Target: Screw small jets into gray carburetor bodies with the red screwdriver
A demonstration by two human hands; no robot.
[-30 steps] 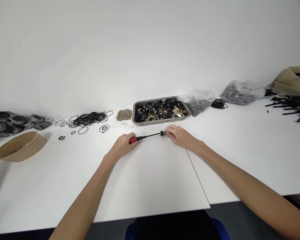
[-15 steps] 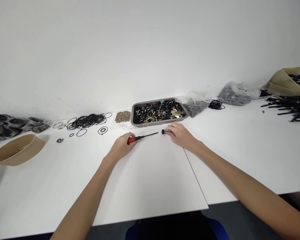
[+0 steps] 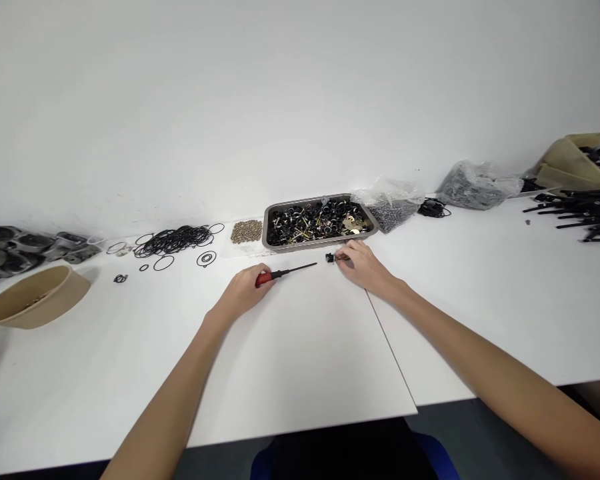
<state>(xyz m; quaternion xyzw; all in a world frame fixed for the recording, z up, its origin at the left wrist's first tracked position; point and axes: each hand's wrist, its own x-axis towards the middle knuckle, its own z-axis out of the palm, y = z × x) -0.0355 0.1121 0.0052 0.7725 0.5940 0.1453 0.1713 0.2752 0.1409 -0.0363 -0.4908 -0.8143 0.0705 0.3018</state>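
My left hand (image 3: 246, 289) is closed around the red and black handle of a screwdriver (image 3: 280, 274), whose thin dark shaft points right. Just past its tip, my right hand (image 3: 363, 267) pinches a small black part with a thin stem (image 3: 331, 257) between thumb and fingers. The part's black head faces the screwdriver tip, with a gap between them. Both hands rest close to the white table, in front of a metal tray (image 3: 320, 247) filled with small black and brass-coloured parts.
Left of the tray lie small brass pieces (image 3: 247, 231), black rubber rings (image 3: 175, 241), a beige bin (image 3: 70, 293) and grey metal housings (image 3: 17, 250). To the right are plastic bags (image 3: 480, 187) of dark parts, black rods (image 3: 590, 210) and another beige bin (image 3: 563, 163).
My right hand has shifted slightly right with the small black part, whose head now looks turned a little. The left hand and screwdriver have hardly moved.
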